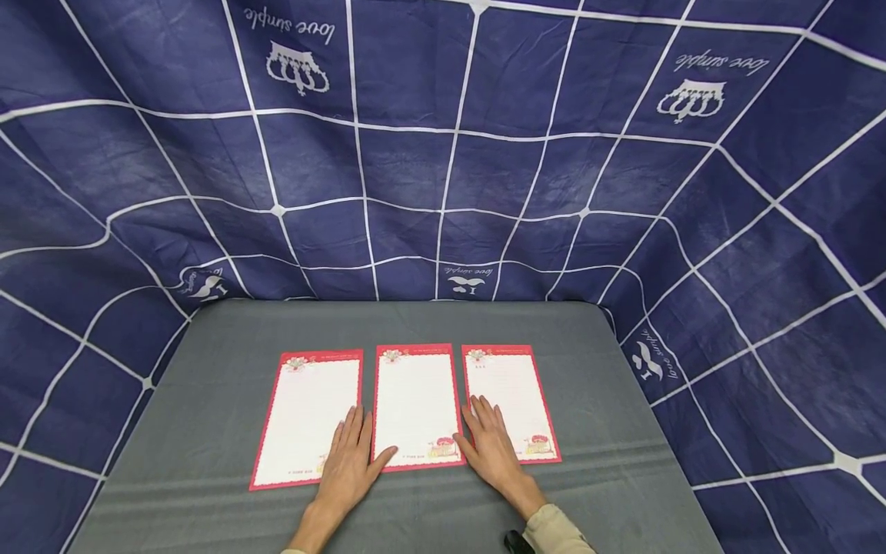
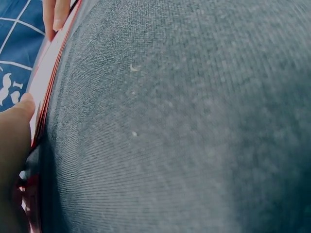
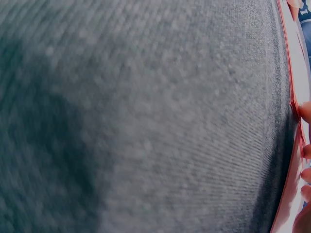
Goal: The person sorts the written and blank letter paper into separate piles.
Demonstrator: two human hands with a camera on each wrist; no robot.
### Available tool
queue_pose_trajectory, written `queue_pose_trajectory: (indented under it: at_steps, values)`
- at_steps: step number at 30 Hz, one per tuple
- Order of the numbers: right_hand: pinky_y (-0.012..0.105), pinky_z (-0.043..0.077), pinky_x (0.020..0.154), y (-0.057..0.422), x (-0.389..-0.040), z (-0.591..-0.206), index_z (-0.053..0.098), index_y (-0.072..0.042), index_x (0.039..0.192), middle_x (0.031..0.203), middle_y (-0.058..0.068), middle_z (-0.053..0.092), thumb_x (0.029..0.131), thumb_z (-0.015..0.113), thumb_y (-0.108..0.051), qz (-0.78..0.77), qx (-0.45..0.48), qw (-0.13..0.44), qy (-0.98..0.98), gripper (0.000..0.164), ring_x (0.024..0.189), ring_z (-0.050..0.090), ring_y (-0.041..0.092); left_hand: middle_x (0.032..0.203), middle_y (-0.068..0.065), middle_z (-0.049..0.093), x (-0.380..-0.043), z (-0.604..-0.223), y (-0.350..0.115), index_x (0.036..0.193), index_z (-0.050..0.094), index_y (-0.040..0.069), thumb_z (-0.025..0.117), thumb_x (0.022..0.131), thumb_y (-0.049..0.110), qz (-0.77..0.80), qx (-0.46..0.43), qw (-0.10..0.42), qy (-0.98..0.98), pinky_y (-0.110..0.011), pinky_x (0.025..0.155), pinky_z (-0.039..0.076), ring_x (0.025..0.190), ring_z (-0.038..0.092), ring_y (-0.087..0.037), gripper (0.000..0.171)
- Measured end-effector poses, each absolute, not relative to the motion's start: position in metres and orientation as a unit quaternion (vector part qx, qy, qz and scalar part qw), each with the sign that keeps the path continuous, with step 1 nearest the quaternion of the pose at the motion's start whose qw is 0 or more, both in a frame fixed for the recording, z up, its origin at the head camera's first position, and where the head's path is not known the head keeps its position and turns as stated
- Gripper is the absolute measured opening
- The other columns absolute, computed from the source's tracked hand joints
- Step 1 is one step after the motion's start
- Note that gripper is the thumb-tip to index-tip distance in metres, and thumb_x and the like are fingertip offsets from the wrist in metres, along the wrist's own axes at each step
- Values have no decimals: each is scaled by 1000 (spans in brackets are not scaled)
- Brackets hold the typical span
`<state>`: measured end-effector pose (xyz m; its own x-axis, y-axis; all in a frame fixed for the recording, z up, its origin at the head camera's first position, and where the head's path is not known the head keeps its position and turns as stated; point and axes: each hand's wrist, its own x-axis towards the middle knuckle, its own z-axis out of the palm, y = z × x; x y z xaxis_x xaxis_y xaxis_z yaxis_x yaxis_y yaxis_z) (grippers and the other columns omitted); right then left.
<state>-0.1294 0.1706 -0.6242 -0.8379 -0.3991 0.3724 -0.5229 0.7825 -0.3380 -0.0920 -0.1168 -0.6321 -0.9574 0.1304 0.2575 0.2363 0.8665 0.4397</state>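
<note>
Three white paper sheets with red printed borders lie side by side on the grey tabletop. My left hand (image 1: 348,465) rests flat with straight fingers over the lower right of the left sheet (image 1: 311,415), its thumb on the lower left corner of the middle sheet (image 1: 417,404). My right hand (image 1: 492,446) lies with fingers extended on the left part of the right sheet (image 1: 512,392); its thumb reaches the middle sheet's right edge. In the left wrist view, the left thumb (image 2: 25,108) touches a sheet near its red edge. The right thumb (image 3: 305,111) shows at a sheet edge in the right wrist view.
A grey cloth (image 1: 602,492) with some wrinkles covers the table. Dark blue fabric (image 1: 415,169) with white grid lines hangs behind and along both sides. A small black object (image 1: 517,542) shows by the right sleeve (image 1: 559,532).
</note>
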Motion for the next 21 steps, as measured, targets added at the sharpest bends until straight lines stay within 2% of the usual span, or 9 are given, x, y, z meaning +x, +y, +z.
queue_pose_trajectory:
  at_steps: [6,12,21]
  values:
    - [61,27,111,168,-128,-626,60,6,131,144,26,47,94,69,-31,213,243,139,-936,53,138,38,42,153,-27,34,-92,-633,-118,143,42,-10,62,92,55,-239,-103,107,-960,-54,116,19,145,25,-39,85]
    - [62,26,111,167,-128,-627,58,6,133,145,26,46,94,68,-34,220,245,141,-934,56,138,37,42,151,-28,38,-93,-631,-116,143,42,-12,66,90,53,-243,-113,134,-954,-55,114,21,143,29,-40,87]
    - [60,24,112,164,-125,-630,55,7,136,147,25,44,96,65,-36,217,238,131,-938,59,140,35,40,150,-28,39,-92,-629,-113,143,42,-11,67,89,51,-249,-111,134,-953,-56,114,23,143,30,-40,85]
